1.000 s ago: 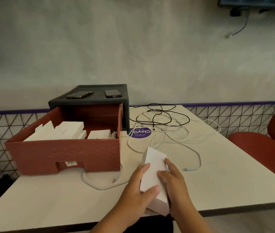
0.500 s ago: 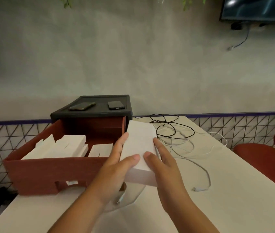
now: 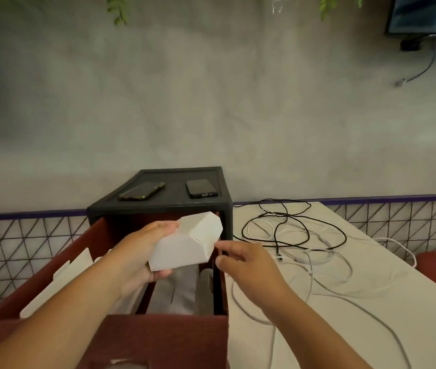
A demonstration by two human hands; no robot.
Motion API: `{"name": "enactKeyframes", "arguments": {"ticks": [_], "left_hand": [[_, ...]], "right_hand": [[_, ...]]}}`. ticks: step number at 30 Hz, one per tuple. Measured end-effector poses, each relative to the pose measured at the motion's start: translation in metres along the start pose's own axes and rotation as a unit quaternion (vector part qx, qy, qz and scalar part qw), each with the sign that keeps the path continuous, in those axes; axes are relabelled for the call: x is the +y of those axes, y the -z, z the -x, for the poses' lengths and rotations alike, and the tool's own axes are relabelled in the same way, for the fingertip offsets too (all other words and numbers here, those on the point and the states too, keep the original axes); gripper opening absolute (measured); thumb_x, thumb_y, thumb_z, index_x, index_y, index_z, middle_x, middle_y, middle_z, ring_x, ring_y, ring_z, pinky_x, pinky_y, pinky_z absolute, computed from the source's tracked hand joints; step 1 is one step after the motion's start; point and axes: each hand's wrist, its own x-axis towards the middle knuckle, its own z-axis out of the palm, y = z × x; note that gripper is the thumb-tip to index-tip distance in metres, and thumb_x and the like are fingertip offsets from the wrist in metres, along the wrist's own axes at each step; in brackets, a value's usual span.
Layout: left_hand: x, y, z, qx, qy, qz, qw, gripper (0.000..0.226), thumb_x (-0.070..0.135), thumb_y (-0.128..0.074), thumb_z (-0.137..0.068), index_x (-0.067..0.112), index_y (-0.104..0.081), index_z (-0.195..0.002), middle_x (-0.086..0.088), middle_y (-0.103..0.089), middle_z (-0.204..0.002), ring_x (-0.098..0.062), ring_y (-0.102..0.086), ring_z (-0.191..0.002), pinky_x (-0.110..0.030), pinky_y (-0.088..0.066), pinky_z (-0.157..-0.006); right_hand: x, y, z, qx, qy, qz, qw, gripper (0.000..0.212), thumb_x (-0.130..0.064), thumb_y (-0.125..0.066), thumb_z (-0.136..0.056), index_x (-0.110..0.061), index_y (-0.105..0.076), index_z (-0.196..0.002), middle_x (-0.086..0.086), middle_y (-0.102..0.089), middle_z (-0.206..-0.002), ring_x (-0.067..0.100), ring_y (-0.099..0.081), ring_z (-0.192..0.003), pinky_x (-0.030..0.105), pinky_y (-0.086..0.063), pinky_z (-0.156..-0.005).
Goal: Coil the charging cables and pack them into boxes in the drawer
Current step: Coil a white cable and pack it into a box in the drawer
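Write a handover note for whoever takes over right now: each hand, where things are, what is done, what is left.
Left hand holds a white box over the open drawer. Right hand is open beside it.
Other boxes lie in the drawer; cables lie tangled on the table.
Done: some boxes in the drawer.
Left: set this box in, then coil and box the cables.

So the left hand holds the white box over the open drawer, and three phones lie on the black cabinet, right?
Not three: the head view shows two phones on the black cabinet. The left hand holds the white box over the open drawer.
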Motion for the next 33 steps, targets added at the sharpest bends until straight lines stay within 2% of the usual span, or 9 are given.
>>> {"name": "enactKeyframes", "arguments": {"ticks": [4,8,13,17,21,25,28,31,33], "left_hand": [[0.007,0.012,-0.026,0.015,0.022,0.042,0.999,0.023,0.027,-0.057,-0.09,0.02,-0.062,-0.111,-0.017,-0.063,-0.105,-0.024,-0.058,-0.074,-0.021,-0.042,-0.038],[0.003,0.024,-0.041,0.024,0.043,0.043,0.998,0.025,0.027,-0.058,-0.089,0.017,-0.062,-0.112,-0.018,-0.064,-0.1,-0.024,-0.059,-0.07,-0.02,-0.042,-0.036],[-0.014,0.017,-0.063,0.033,0.09,-0.068,0.993,0.022,0.025,-0.058,-0.09,0.012,-0.062,-0.108,-0.014,-0.065,-0.084,-0.022,-0.061,-0.063,-0.022,-0.043,-0.041],[-0.02,-0.002,-0.086,-0.049,0.106,-0.161,0.98,0.025,0.03,-0.06,-0.089,0.017,-0.06,-0.111,-0.01,-0.065,-0.09,-0.02,-0.063,-0.074,-0.024,-0.048,-0.052],[-0.015,-0.008,-0.11,-0.165,0.098,-0.252,0.948,0.059,0.02,-0.078,-0.072,0.025,-0.05,-0.124,-0.003,-0.06,-0.11,-0.019,-0.059,-0.098,-0.027,-0.053,-0.071],[-0.012,-0.008,-0.136,-0.222,0.076,-0.356,0.904,0.088,0.008,-0.078,-0.07,0.028,-0.033,-0.143,0.002,-0.051,-0.115,-0.019,-0.054,-0.104,-0.031,-0.054,-0.084],[-0.015,-0.01,-0.153,-0.226,0.056,-0.428,0.873,0.09,0.007,-0.075,-0.074,0.028,-0.026,-0.146,0.004,-0.045,-0.119,-0.017,-0.052,-0.104,-0.026,-0.054,-0.08],[-0.029,-0.012,-0.168,-0.198,0.028,-0.487,0.85,0.087,0.004,-0.071,-0.077,0.025,-0.025,-0.147,-0.001,-0.042,-0.135,-0.017,-0.054,-0.105,-0.022,-0.053,-0.079],[-0.042,-0.015,-0.174,-0.17,-0.012,-0.557,0.813,0.081,0.007,-0.068,-0.081,0.024,-0.025,-0.147,-0.001,-0.037,-0.145,-0.021,-0.05,-0.118,-0.023,-0.047,-0.089]], "right_hand": [[0.021,-0.009,-0.011,0.004,0.023,0.098,0.995,0.039,-0.022,-0.056,-0.089,-0.03,-0.055,-0.126,-0.017,-0.043,-0.128,0.0,-0.042,-0.118,0.008,-0.034,-0.089],[0.03,-0.013,-0.018,-0.01,0.01,0.047,0.999,0.038,-0.022,-0.054,-0.09,-0.036,-0.052,-0.125,-0.028,-0.049,-0.101,-0.018,-0.049,-0.083,-0.003,-0.037,-0.061],[0.042,-0.019,-0.017,0.008,0.018,0.0,1.0,0.039,-0.027,-0.053,-0.091,-0.05,-0.045,-0.121,-0.038,-0.042,-0.1,-0.02,-0.043,-0.087,-0.006,-0.036,-0.057],[0.045,-0.018,-0.014,0.004,0.025,-0.029,0.999,0.035,-0.025,-0.056,-0.089,-0.055,-0.046,-0.105,-0.04,-0.045,-0.097,-0.024,-0.048,-0.086,-0.005,-0.038,-0.06],[0.052,-0.021,-0.013,0.015,0.015,-0.069,0.997,0.035,-0.023,-0.06,-0.087,-0.053,-0.056,-0.103,-0.026,-0.061,-0.106,-0.009,-0.057,-0.097,0.002,-0.044,-0.065],[0.057,-0.023,-0.013,0.027,0.019,-0.097,0.995,0.029,-0.029,-0.063,-0.084,-0.053,-0.06,-0.1,-0.03,-0.065,-0.093,-0.015,-0.056,-0.093,0.005,-0.046,-0.065],[0.057,-0.024,-0.013,0.019,0.022,-0.099,0.995,0.03,-0.028,-0.062,-0.085,-0.053,-0.058,-0.099,-0.039,-0.06,-0.088,-0.02,-0.052,-0.093,0.004,-0.046,-0.062],[0.058,-0.024,-0.013,0.023,0.023,-0.121,0.992,0.03,-0.022,-0.065,-0.085,-0.05,-0.064,-0.097,-0.027,-0.066,-0.09,-0.014,-0.057,-0.091,0.006,-0.046,-0.06],[0.057,-0.025,-0.013,0.024,0.029,-0.122,0.992,0.027,-0.036,-0.064,-0.076,-0.056,-0.065,-0.095,-0.024,-0.068,-0.094,-0.011,-0.059,-0.093,0.005,-0.045,-0.065]]}}
